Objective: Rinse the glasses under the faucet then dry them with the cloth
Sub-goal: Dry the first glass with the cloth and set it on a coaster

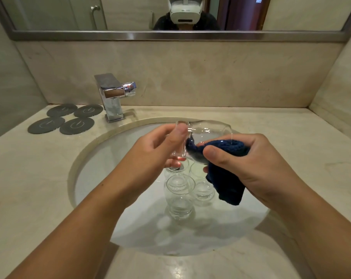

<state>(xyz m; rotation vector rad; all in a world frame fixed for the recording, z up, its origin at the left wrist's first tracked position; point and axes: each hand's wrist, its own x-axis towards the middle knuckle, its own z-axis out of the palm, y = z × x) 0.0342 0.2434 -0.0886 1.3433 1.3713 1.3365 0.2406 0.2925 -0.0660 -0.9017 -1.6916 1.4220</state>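
Above the round white sink (102, 158), my left hand (156, 150) grips the base of a clear glass (206, 130) held on its side, mouth to the right. My right hand (249, 164) holds a dark blue cloth (227, 184); part of the cloth is pushed inside the glass and the rest hangs down. Several more clear glasses (179, 198) stand in the sink bowl below my hands. The chrome faucet (112, 97) stands at the back left of the sink, and no water is visible at its spout.
Several dark grey round coasters (65, 119) lie on the beige stone counter (30, 178) left of the faucet. A stone backsplash and a framed mirror (170, 35) rise behind the sink. Walls close in on both sides.
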